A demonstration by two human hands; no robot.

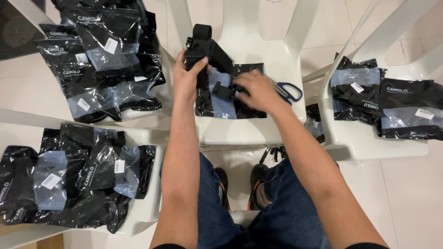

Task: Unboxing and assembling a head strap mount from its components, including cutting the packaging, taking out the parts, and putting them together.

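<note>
Glossy black pouches with pale blue windows and small white stickers lie heaped on the upper-left chair (99, 55) and lower-left chair (69, 177). A flat pouch (230, 99) lies on the middle chair; more pouches (385, 99) rest on the right chair.

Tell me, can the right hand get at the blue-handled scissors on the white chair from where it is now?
Probably yes. The scissors lie just beside the right hand on the white chair, handles exposed, with nothing over them.
</note>
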